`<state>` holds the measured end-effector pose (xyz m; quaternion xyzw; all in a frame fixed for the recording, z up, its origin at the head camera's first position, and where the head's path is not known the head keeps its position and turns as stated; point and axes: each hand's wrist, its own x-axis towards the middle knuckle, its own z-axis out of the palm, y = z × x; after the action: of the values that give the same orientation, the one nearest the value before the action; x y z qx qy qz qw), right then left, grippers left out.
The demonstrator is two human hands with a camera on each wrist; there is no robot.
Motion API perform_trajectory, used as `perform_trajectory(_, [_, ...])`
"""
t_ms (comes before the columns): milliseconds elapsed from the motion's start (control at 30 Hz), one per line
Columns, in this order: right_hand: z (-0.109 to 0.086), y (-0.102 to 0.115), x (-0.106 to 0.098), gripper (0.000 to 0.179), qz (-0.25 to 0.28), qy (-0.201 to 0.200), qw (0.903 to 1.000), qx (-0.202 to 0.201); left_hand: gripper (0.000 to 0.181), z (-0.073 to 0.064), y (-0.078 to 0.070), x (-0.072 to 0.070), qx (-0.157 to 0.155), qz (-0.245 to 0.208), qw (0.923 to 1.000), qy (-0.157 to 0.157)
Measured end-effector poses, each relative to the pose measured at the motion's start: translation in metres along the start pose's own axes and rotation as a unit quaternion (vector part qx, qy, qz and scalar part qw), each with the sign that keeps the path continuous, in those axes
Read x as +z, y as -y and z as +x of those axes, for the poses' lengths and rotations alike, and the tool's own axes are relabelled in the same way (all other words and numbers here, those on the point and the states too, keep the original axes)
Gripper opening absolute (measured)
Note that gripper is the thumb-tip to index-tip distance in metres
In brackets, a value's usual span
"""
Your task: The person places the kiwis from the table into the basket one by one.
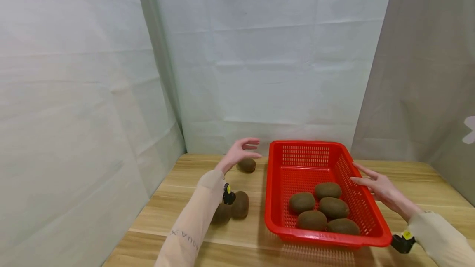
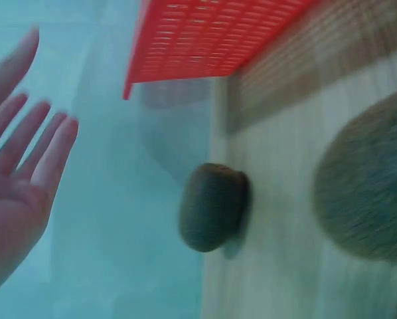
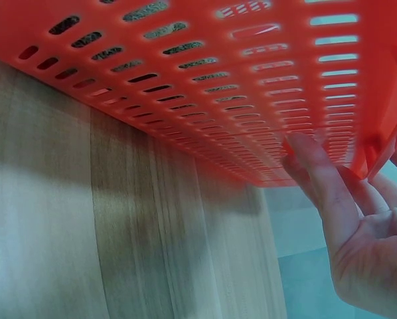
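My left hand (image 1: 241,151) hovers over the far part of the table, fingers apart and holding nothing. Just below it in the head view lies a brown kiwi (image 1: 246,165), also seen as a lone kiwi (image 2: 214,207) in the left wrist view, apart from the fingers. Beside the left forearm are another kiwi (image 1: 240,205) and a partly covered kiwi (image 1: 221,214). A red plastic basket (image 1: 272,188) holds several kiwis (image 1: 334,208) toward its near end. My right hand (image 1: 380,186) grips the basket's right rim, with some fingers against the slotted outer wall (image 3: 245,100).
The basket stands on a wood-grain table (image 1: 167,205), right of the loose kiwis. Pale cloth sheets (image 1: 267,73) hang behind the table and along its left side. Dark wrist cameras sit on both wrists.
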<state>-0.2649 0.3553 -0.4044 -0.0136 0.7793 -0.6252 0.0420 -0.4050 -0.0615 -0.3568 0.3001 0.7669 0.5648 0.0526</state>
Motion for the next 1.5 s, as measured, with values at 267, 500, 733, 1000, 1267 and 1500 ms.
perform_trajectory(267, [0.0,-0.002,0.0,0.07,-0.002,-0.003,1.0,-0.001,0.058,-0.003,0.032,0.012,-0.022,0.017,0.9842,-0.175])
perform_trajectory(500, [0.0,0.0,0.001,0.07,0.0,-0.003,1.0,0.001,0.064,-0.002,0.047,0.026,-0.041,0.043,0.9525,-0.299])
perform_trajectory(733, [-0.001,-0.001,0.0,0.07,-0.001,-0.007,1.0,0.004,0.077,0.004,0.057,0.037,-0.075,0.093,0.9195,-0.375])
perform_trajectory(1000, [-0.001,-0.001,0.002,0.069,-0.003,-0.005,1.0,-0.002,0.086,0.006,0.061,0.045,-0.104,0.072,0.9081,-0.399])
perform_trajectory(1267, [0.0,-0.001,0.003,0.069,0.0,-0.008,1.0,-0.002,0.092,0.0,0.068,0.046,-0.108,0.032,0.9113,-0.396])
perform_trajectory(1500, [0.0,-0.002,0.002,0.07,-0.003,-0.014,0.9999,0.002,0.097,-0.003,0.074,0.048,-0.127,0.024,0.9171,-0.377])
